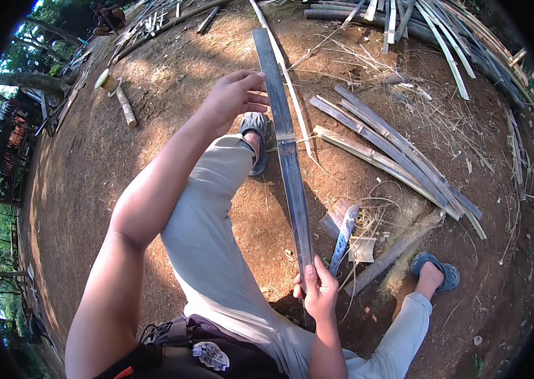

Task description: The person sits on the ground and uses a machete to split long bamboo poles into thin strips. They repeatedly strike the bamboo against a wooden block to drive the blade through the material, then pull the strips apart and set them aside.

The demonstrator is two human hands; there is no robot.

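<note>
Fingers (251,95) of two hands; one bamboo strip (287,148)

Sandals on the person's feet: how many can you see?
2: one grey sandal beside the long bamboo strip, another at lower right on the dirt.
</note>
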